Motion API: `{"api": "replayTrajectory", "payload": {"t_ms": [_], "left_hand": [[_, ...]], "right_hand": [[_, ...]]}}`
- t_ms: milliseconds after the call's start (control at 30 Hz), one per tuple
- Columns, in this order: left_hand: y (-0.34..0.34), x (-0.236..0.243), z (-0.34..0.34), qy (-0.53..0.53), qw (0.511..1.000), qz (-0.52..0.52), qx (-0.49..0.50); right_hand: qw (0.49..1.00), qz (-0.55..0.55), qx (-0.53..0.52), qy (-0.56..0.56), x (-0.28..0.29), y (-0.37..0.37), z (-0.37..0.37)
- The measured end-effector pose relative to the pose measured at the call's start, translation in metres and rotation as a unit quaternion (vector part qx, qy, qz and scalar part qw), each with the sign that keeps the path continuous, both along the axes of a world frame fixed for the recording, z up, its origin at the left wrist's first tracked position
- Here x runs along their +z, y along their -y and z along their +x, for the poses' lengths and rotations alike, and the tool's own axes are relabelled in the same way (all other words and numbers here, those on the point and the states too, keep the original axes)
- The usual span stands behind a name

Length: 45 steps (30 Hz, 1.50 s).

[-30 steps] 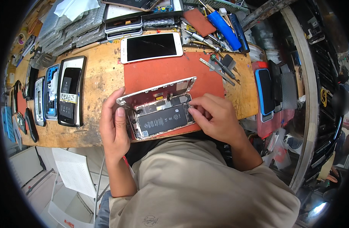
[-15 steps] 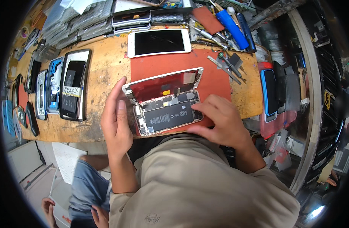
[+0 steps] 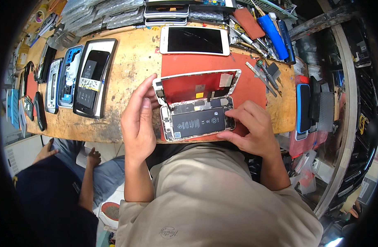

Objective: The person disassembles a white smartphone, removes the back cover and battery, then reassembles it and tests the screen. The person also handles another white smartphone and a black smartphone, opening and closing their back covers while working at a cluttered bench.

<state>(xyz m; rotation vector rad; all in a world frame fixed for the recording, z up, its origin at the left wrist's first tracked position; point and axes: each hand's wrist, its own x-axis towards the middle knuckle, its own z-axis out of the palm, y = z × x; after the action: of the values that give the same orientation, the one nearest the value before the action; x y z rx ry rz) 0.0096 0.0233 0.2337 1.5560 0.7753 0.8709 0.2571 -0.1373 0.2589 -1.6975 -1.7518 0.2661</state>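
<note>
An opened white phone (image 3: 197,123) lies at the bench's front edge on a red mat (image 3: 246,72), its dark battery and boards exposed. Its screen panel (image 3: 184,88) stands tilted up along the far long side, red showing on the inner face. My left hand (image 3: 137,123) is closed on the left end of the raised panel. My right hand (image 3: 250,127) holds the right end of the phone body, thumb at the near edge and fingers at the side. Beyond lies another white phone (image 3: 193,40) with a cracked black screen.
The wooden bench (image 3: 131,49) bears phones in cases (image 3: 92,78) on the left, tools (image 3: 271,82) and blue cylinders (image 3: 275,37) at right, and stacked bagged items (image 3: 86,16) behind. A blue-edged phone (image 3: 303,108) is far right. A co-worker (image 3: 53,197) sits at lower left.
The raised screen panel shows more of its red inner face. My right hand has shifted its fingers, thumb now at the near edge. A co-worker has come into view at lower left.
</note>
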Motion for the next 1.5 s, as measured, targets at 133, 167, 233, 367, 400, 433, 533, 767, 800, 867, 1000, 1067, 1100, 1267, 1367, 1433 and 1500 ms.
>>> {"api": "replayTrajectory", "payload": {"t_ms": [133,167,233,367,400,433,533,767,800,867,1000,1067,1100,1267,1367,1433,1500], "left_hand": [[0.002,0.0,0.002,0.007,1.0,-0.009,0.009],[0.003,0.001,0.002,0.0,1.0,-0.009,0.013],[0.004,0.005,0.001,-0.012,1.0,-0.007,0.018],[0.004,0.007,0.002,-0.023,1.0,0.006,0.017],[0.003,0.007,0.002,-0.027,0.999,0.006,0.02],[0.003,0.006,0.002,-0.015,1.0,0.003,0.02],[0.004,0.002,0.002,-0.002,1.0,-0.006,0.021],[0.004,0.007,0.003,-0.013,0.999,-0.009,0.03],[0.004,0.008,0.003,-0.018,0.999,-0.01,0.03],[0.004,0.009,0.002,-0.026,0.999,-0.012,0.026],[0.005,0.007,0.003,-0.013,0.999,-0.016,0.035],[0.006,0.006,0.003,-0.01,0.999,-0.012,0.035],[0.006,0.006,0.003,-0.011,0.999,-0.009,0.037],[0.006,0.01,0.003,-0.02,0.999,-0.007,0.036],[0.005,0.01,0.004,-0.009,0.999,-0.007,0.043],[0.005,0.008,0.004,-0.011,0.999,-0.007,0.049],[0.005,0.006,0.002,-0.004,0.999,-0.012,0.053]], "right_hand": [[1.0,0.006,-0.003,0.003,-0.001,-0.002,-0.001],[1.0,-0.001,-0.007,0.003,-0.001,-0.002,-0.001],[1.0,-0.001,-0.009,0.001,-0.001,-0.003,-0.003],[1.0,0.007,-0.016,-0.001,-0.002,-0.003,-0.003],[1.0,0.009,-0.016,0.003,-0.003,-0.002,-0.003],[1.0,0.01,-0.016,0.006,-0.004,-0.002,-0.003],[1.0,0.007,-0.02,0.008,-0.007,-0.001,-0.003],[0.999,0.002,-0.033,0.006,-0.005,-0.003,-0.005],[0.999,0.005,-0.033,0.011,-0.005,-0.003,-0.005],[0.999,0.005,-0.034,0.004,-0.005,-0.002,-0.006],[0.999,0.01,-0.033,0.012,-0.008,-0.002,-0.005],[0.999,0.014,-0.031,0.016,-0.008,-0.002,-0.004],[0.999,0.012,-0.026,0.015,-0.008,-0.002,-0.004],[1.0,0.004,-0.002,0.019,0.0,-0.002,-0.002],[1.0,0.016,0.004,0.025,0.001,-0.004,-0.002],[0.999,0.013,0.006,0.03,0.0,-0.004,-0.002],[1.0,0.009,0.006,0.024,-0.002,-0.002,-0.001]]}}
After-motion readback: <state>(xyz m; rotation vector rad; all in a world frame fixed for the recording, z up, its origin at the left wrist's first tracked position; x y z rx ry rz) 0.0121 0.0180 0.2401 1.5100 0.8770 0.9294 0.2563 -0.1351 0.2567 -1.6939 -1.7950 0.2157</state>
